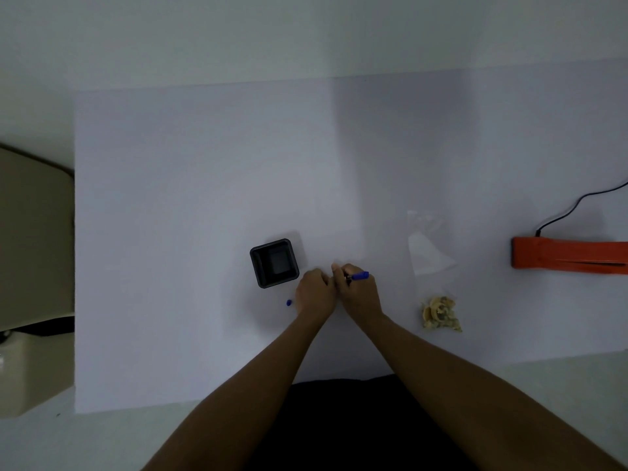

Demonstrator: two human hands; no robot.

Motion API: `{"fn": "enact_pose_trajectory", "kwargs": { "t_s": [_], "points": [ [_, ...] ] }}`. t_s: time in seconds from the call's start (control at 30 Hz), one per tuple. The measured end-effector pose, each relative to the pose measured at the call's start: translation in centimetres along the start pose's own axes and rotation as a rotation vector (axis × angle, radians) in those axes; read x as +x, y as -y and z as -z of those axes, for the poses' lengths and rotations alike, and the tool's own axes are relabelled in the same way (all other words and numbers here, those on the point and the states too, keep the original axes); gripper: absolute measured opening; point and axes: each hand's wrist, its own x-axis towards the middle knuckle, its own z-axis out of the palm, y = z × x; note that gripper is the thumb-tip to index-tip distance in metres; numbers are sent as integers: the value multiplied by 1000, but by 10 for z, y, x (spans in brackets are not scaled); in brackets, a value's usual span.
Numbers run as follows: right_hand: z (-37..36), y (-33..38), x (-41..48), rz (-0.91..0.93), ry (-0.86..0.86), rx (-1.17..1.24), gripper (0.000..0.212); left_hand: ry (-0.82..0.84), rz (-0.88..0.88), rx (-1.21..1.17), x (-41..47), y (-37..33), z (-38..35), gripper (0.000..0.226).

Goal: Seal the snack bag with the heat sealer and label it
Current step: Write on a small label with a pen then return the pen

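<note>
A clear snack bag [431, 263] lies on the white sheet right of centre, with beige snacks [441, 313] bunched at its near end. The orange heat sealer [567, 255] rests at the far right, its arm lowered. My right hand [358, 292] grips a blue pen [359, 276] whose tip points down to the left. My left hand [314, 294] presses beside it, fingers curled; a white label beneath the hands is too faint to make out. A small blue pen cap [289, 303] lies just left of my left hand.
A black square holder [274, 262] stands just left of my hands. The sealer's black cord [577, 205] runs off the right edge. The white sheet [204, 198] covers the table; a beige chair [30, 232] stands at the left.
</note>
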Motion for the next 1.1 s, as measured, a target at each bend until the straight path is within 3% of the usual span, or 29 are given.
{"fn": "enact_pose_trajectory", "kwargs": {
  "t_s": [1.1],
  "points": [
    [-2,-2,0,14,2,4,38,3,-4,17,3,2,-2,33]
  ]
}}
